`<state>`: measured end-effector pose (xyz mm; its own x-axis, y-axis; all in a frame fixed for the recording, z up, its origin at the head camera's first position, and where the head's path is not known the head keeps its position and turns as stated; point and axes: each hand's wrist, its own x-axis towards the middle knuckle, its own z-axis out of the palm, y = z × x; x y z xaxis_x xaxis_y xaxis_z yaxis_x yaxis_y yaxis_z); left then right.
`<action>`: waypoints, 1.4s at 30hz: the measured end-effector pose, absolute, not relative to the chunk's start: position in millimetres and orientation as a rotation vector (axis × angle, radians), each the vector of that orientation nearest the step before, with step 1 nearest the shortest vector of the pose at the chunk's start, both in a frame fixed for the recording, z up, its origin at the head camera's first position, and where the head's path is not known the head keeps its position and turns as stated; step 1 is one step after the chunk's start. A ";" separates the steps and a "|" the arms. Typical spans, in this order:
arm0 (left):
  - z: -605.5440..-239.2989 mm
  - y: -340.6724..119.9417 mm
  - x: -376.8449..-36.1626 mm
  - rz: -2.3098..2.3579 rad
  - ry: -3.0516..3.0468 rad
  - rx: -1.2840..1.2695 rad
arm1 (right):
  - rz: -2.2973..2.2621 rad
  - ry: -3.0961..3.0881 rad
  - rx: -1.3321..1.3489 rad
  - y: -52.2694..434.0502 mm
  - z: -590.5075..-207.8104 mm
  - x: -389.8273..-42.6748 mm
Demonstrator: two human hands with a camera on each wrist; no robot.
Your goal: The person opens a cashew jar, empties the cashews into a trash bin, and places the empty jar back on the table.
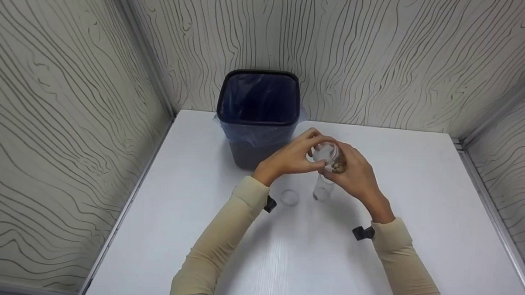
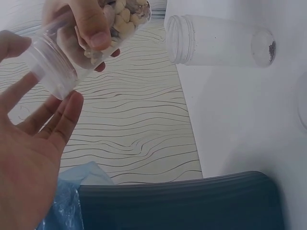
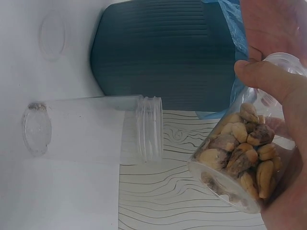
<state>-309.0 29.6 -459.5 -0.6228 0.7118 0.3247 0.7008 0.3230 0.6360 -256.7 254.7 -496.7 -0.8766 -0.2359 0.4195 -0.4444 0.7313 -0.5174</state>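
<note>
A clear plastic jar (image 3: 240, 158) part-filled with mixed nuts is held tilted above the table. My right hand (image 1: 355, 172) grips its body, fingers wrapped round the side. At the jar's top end, my left hand (image 1: 290, 158) holds the clear lid (image 1: 324, 153) between thumb and fingers. Whether the lid is loose on the thread cannot be told. Below the hands a second clear jar (image 3: 86, 129) stands upright without a lid, with a little dark residue (image 2: 272, 50) at its bottom. A clear round lid (image 1: 289, 197) lies flat to its left.
Behind my left hand stands a dark bin (image 1: 249, 155) lined with a blue plastic bag (image 1: 256, 136), its top open. The white table (image 1: 191, 180) meets wood-patterned panels (image 1: 370, 72) at the back and sides.
</note>
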 end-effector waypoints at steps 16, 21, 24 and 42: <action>-461.3 25.6 -307.9 1.213 2.514 1.430 | 0.873 -2.595 0.547 254.9 -497.8 -258.8; -459.2 23.9 -307.8 1.232 2.496 1.536 | 0.876 -2.588 0.550 255.5 -499.3 -259.1; -458.4 23.7 -308.2 1.215 2.513 1.591 | 0.888 -2.595 0.548 255.2 -498.5 -259.3; -459.2 26.1 -307.3 1.189 2.522 1.675 | 0.925 -2.609 0.547 253.5 -496.7 -257.8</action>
